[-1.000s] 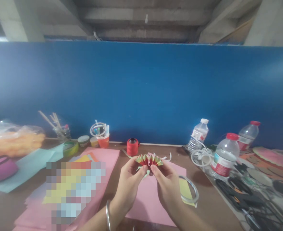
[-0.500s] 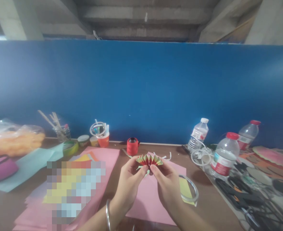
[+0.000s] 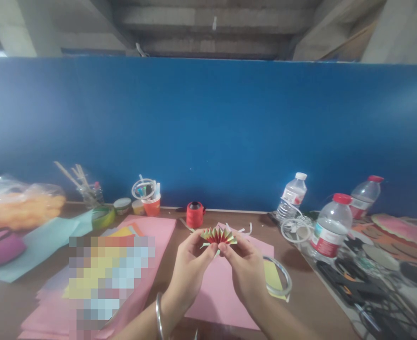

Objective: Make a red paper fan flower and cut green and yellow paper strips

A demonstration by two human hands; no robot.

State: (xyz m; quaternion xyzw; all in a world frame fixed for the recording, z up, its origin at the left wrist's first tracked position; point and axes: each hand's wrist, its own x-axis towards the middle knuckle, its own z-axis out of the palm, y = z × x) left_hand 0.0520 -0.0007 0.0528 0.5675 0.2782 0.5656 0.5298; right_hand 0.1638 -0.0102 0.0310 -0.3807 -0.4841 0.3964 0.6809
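A small pleated paper fan [image 3: 218, 234], yellow-green with red in its folds, is spread between both hands. My left hand [image 3: 193, 257] pinches its left half, thumb near the bottom centre. On the other side my right hand [image 3: 244, 259] grips the right half, its thumb almost meeting the left one. Fingers behind the fan are partly hidden. Below the hands lies a pink sheet [image 3: 220, 300] on the brown table. Beside my right wrist, a silver tape ring [image 3: 289, 278] rests on a yellow paper piece [image 3: 272, 274].
A red thread spool [image 3: 194, 215] stands beyond the hands, with a cup of pens [image 3: 152, 207] to its left. Stacked coloured paper [image 3: 57, 302] covers the left side. Bottles [image 3: 330, 229], white cable [image 3: 296, 231] and black tools [image 3: 353, 283] crowd the right. A blue partition [image 3: 208, 132] rises behind.
My right thumb has shifted slightly left, closer to the left thumb at the fan's base. Both hands still hold the fan in nearly the same place.
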